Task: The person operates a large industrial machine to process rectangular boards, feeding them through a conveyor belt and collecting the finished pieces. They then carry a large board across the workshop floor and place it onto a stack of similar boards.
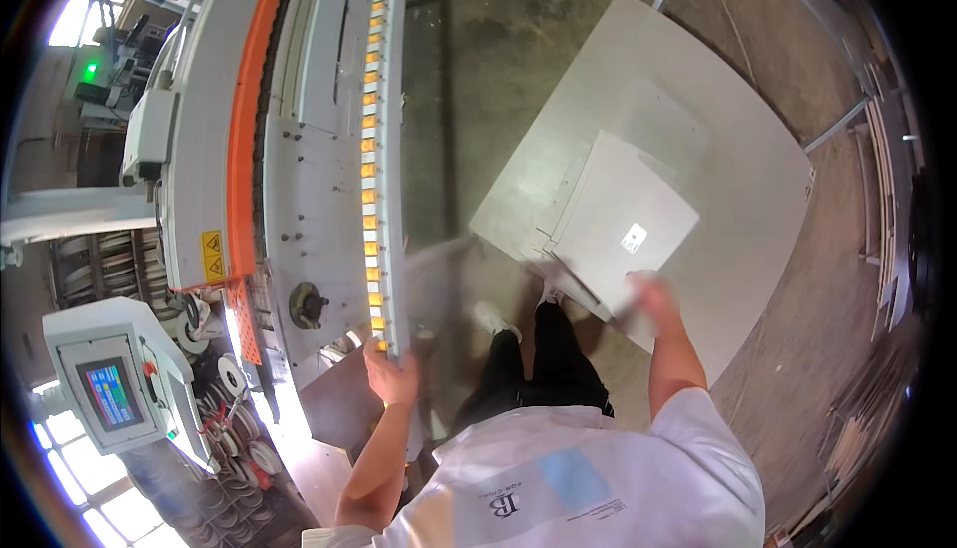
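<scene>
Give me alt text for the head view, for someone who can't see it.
The left hand is at the near end of a yellow-studded rail along a machine; the blurred right hand is by a pale panel lying on a larger board.

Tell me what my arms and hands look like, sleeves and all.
The left hand wears no glove; the right hand is blurred but looks gloveless too. Both forearms are bare, with no visible watch or band. The right sleeve is short, loose and white.

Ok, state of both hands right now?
Left hand: fingers at the rail's end, grip unclear.
Right hand: blurred near the grey board, cannot tell.
</scene>
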Tool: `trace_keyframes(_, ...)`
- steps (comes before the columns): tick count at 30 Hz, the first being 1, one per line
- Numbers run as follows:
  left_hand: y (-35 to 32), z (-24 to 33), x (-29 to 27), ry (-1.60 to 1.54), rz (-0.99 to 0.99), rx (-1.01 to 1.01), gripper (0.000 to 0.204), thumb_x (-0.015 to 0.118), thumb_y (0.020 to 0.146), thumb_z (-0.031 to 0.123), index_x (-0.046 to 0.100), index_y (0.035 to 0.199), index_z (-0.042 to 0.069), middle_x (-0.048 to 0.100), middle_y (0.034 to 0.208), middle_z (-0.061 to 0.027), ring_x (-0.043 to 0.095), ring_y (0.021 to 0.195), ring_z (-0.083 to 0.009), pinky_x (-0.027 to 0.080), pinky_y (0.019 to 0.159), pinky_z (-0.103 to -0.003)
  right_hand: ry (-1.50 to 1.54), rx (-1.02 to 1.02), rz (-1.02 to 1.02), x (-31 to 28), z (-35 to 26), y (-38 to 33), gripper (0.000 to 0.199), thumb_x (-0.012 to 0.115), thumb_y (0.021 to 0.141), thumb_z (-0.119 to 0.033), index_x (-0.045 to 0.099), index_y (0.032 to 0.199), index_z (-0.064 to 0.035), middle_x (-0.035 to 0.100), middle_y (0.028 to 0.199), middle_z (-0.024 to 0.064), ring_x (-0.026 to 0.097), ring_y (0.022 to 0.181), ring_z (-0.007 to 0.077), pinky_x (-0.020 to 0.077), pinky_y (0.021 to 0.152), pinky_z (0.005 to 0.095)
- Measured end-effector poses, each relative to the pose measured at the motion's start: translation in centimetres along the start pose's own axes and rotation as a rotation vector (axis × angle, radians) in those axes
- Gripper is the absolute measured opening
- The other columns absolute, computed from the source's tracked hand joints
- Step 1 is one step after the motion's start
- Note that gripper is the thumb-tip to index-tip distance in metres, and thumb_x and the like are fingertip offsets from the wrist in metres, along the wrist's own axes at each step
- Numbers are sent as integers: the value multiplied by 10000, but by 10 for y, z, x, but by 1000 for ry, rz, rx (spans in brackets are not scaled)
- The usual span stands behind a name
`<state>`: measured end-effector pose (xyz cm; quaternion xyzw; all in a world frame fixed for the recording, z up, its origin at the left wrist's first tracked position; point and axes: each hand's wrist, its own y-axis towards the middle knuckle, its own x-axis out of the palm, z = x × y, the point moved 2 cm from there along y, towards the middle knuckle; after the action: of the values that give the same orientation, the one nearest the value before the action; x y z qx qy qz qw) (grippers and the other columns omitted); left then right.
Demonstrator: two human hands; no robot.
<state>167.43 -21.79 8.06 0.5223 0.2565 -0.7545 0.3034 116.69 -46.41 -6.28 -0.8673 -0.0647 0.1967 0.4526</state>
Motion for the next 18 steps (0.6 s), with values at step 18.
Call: trace_keyframes(18, -43, 73, -85, -1551, -956, -490, 428, 665, 1026, 376, 579, 1258, 27, 669, 1053, -77, 678, 869, -203, 585, 786, -342, 248, -500, -600, 247, -91, -231, 622, 773, 924, -155, 482, 1459, -27, 604, 1367, 90, 576, 1239, 233, 463, 1079, 419)
